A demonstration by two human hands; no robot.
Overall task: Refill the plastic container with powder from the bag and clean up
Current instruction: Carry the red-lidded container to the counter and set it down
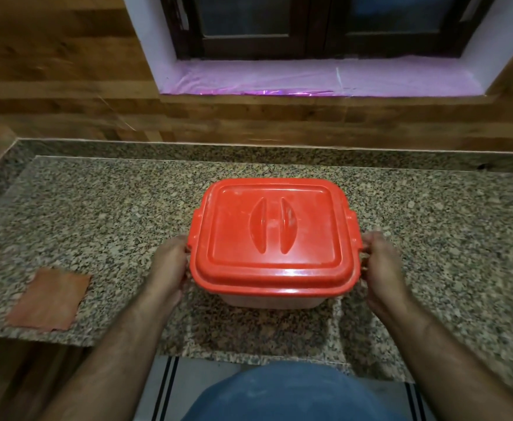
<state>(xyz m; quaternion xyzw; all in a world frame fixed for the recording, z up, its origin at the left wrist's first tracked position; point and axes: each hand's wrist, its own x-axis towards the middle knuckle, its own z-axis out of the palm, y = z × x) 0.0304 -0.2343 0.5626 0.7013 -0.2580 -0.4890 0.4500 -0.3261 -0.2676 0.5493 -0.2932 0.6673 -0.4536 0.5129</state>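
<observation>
A brown cloth (pixel 50 299) lies flat on the tabletop (pixel 121 214) at far left. My left hand (pixel 168 268) and right hand (pixel 383 268) grip the sides of the container (pixel 273 296), its red lid (pixel 273 235) on, mid-tabletop.

So I've got the tub (pixel 275 296) with its red lid (pixel 272 235) on, sitting on the granite counter (pixel 112 208) right between my hands. Left hand (pixel 170 268) is against its left side, right hand (pixel 383 268) curled at the right latch. A brown cloth (pixel 50 300) lies flat well left of my left hand.
</observation>
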